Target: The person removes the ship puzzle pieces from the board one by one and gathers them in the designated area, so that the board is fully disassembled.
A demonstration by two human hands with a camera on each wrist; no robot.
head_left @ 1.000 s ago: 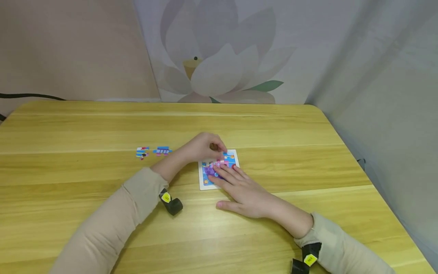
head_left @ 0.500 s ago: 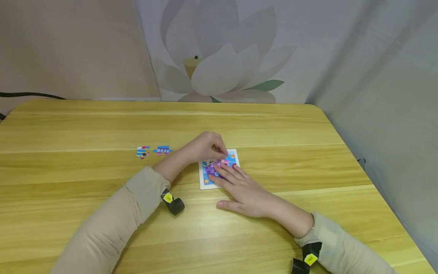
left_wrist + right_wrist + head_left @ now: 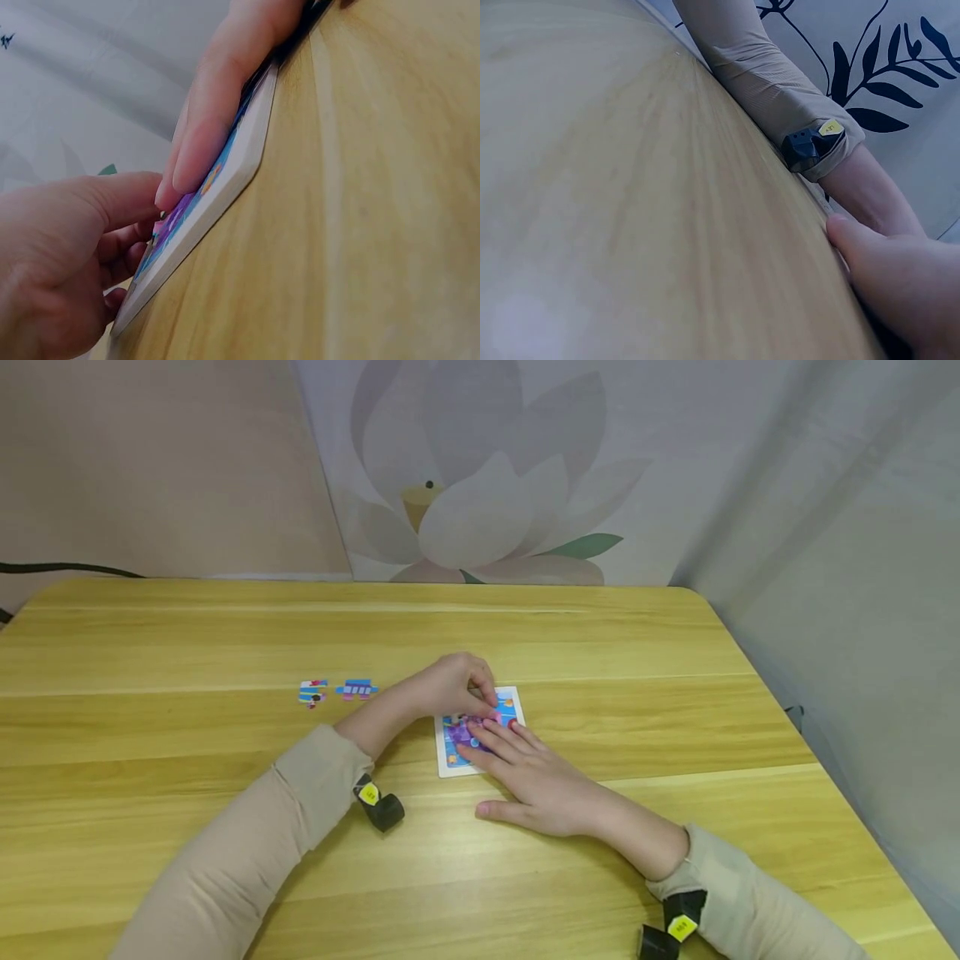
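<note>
A small white-framed puzzle board with a blue and purple picture lies in the middle of the wooden table. My left hand curls over the board's far edge, and its thumb and fingertips pinch a small pink puzzle piece down against the picture. My right hand lies flat on the board's near half with straight fingers pressing it. In the left wrist view a right-hand finger rests on the board, with my left hand beside it.
Two loose puzzle pieces lie on the table to the left of the board. Both sleeves carry small black wrist cameras. A flower-print cloth hangs behind the table. The table's edge runs close on the right.
My left hand has curled tighter and dropped slightly onto the board's top edge, so it now covers more of the pink piece. The right hand and the board have stayed in place.
</note>
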